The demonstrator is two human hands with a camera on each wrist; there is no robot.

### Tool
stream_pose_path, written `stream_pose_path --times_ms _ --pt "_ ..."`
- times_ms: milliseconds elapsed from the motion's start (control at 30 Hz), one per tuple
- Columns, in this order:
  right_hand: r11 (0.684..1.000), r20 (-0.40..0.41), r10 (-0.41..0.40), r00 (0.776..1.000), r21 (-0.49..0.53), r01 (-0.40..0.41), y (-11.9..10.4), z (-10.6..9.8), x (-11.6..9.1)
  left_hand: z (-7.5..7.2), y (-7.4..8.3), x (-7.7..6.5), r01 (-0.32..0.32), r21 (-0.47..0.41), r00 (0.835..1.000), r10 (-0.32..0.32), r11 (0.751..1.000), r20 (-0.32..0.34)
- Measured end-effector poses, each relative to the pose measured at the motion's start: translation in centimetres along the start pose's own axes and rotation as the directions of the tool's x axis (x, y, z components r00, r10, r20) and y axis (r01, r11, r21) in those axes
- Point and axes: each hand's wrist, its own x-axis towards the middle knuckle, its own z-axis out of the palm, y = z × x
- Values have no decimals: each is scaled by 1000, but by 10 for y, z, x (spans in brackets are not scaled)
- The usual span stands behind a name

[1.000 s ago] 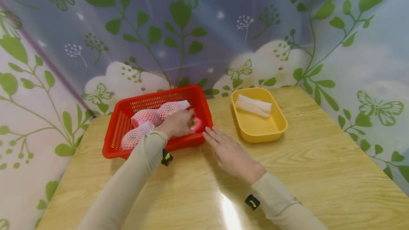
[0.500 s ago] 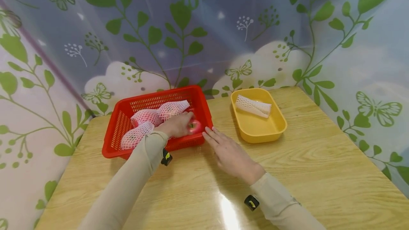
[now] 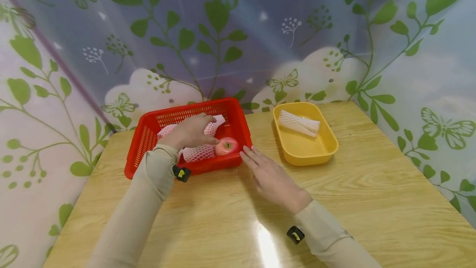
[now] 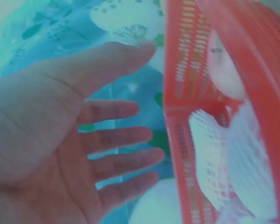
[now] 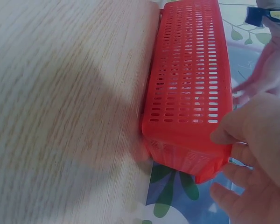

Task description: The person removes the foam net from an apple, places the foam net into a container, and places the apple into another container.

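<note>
Inside the red perforated plastic basket (image 3: 243,127), the round pink apple (image 3: 227,147) lies just right of your spread-fingered, empty left hand (image 3: 189,130) — nearer to it than to your straight-fingered right hand (image 3: 273,181).

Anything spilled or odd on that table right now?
Nothing looks spilled. One apple in the red basket shows bare skin, unlike the netted fruit nearby; a loose net lies alone in the yellow tray.
</note>
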Motion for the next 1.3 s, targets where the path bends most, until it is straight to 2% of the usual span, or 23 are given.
stream_pose_path --times_ms 100,233,400,633,800,967,1133,1300 --pt "1000 -9 -2 1000 8 2 0 0 -1 7 -10 -3 46 17 997 -47 999 64" --pt "1000 -19 -5 1000 8 5 0 0 -1 22 -24 -5 106 38 983 -111 994 146" --pt "1000 -13 -4 1000 -5 4 0 2 -1 39 -38 -6 116 32 976 -120 993 182" --pt "1000 -24 -7 1000 -3 7 0 1 -2 49 -47 -1 99 23 986 -101 995 130" --pt "1000 -17 -7 1000 -3 6 0 -1 -2 55 -51 5 108 44 990 -112 993 85" --pt "1000 -9 -3 1000 -5 3 -1 0 -2 58 -53 4 126 45 991 -128 991 28" --pt "1000 12 1 1000 -4 0 -2 0 -2 57 -53 -2 121 67 992 -119 990 -28" --pt "1000 -1 -3 1000 -18 3 -1 0 -2 46 -50 -7 121 98 988 -111 988 -104"
